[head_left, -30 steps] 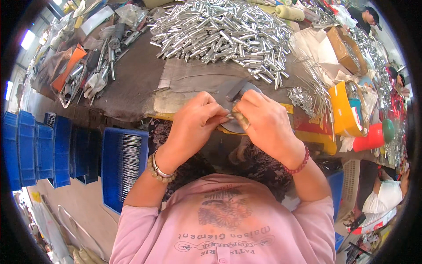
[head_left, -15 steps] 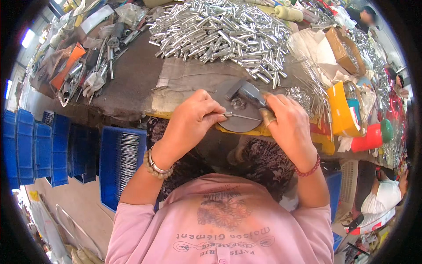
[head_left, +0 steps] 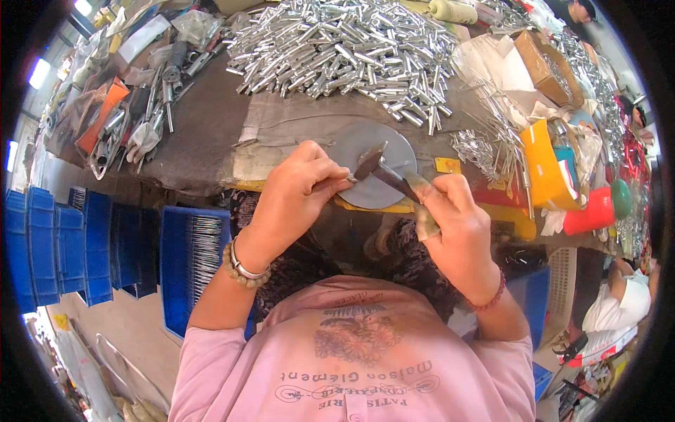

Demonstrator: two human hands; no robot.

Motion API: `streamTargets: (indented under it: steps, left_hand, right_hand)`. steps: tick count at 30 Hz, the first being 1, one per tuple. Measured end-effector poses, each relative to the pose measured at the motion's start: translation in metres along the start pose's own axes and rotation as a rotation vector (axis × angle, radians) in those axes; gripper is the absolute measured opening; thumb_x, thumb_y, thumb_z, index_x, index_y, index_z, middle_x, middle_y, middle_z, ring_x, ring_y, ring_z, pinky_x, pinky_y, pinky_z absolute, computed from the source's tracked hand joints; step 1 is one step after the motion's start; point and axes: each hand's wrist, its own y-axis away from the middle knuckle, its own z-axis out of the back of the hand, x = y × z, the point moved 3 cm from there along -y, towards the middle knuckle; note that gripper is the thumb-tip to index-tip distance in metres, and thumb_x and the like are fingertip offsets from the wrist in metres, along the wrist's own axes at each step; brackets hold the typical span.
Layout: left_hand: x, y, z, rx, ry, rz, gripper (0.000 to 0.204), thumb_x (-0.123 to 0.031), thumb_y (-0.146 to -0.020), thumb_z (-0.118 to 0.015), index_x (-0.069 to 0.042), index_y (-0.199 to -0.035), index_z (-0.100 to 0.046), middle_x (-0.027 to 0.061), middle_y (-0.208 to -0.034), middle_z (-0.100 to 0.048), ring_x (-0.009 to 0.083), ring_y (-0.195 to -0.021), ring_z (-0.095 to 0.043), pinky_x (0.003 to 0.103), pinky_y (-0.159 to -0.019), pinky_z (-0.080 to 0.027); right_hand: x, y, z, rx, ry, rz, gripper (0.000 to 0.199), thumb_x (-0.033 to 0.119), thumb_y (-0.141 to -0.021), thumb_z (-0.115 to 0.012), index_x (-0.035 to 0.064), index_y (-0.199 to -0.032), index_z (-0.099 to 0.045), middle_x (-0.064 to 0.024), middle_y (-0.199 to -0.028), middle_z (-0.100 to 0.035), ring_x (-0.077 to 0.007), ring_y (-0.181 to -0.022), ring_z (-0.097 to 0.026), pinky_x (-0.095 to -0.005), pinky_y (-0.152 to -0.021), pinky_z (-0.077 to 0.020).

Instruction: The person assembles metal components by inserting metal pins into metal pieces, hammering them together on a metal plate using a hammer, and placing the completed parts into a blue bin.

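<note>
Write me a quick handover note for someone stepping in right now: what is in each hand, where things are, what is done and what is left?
Left hand: pinches a thin metal pin over the round grey plate.
Right hand: grips a small hammer, head at the pin's tip.
Supplies: heap of silver metal tubes across the table; blue crate of rods at the left knee.
Done: pin positioned under the hammer.
Left: apparently striking it; how many pieces are finished cannot be told.

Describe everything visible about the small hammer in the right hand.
The small hammer with a dark metal head and taped handle lies slanted, head up-left over the round grey metal disc at the workbench edge. The right hand grips the pale-wrapped handle end. The head is close to the thin metal piece pinched in the left hand; whether they touch is unclear.
</note>
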Motion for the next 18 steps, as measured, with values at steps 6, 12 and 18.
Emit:
streamTargets:
  steps: [6, 12, 18]
  left_hand:
    - [0.004, -0.005, 0.000, 0.008, 0.003, 0.005, 0.016, 0.000, -0.089, -0.087, -0.001, -0.104, -0.081, 0.0093, -0.095, -0.066, 0.0232, -0.085, -0.066, 0.033, -0.075, -0.053]
    - [0.004, 0.004, 0.004, 0.005, -0.100, -0.025, 0.011, -0.009, -0.091, -0.085, -0.006, -0.101, -0.082, 0.0105, -0.094, -0.064, 0.0277, -0.088, -0.065, 0.039, -0.080, -0.054]
    - [0.005, -0.001, -0.010, 0.014, -0.083, -0.033, 0.011, -0.019, -0.091, -0.084, -0.010, -0.092, -0.077, 0.0086, -0.098, -0.062, 0.0320, -0.095, -0.068, 0.043, -0.079, -0.054]
  right_hand:
    - [0.006, -0.003, 0.015, -0.186, -0.023, 0.090, 0.054, -0.005, -0.078, -0.078, 0.0070, -0.131, -0.077, -0.0117, -0.113, -0.065, -0.0283, -0.086, -0.071, -0.0378, -0.072, -0.0590]
    - [-0.006, -0.012, 0.004, -0.131, -0.205, 0.056, 0.054, -0.009, -0.082, -0.074, 0.0038, -0.135, -0.075, -0.0176, -0.115, -0.066, -0.0332, -0.101, -0.070, -0.0399, -0.088, -0.0586]
    - [-0.038, -0.038, -0.012, 0.145, -0.102, -0.137, 0.049, -0.009, -0.080, -0.078, 0.0006, -0.128, -0.076, -0.0168, -0.114, -0.064, -0.0388, -0.110, -0.067, -0.0445, -0.097, -0.0549]
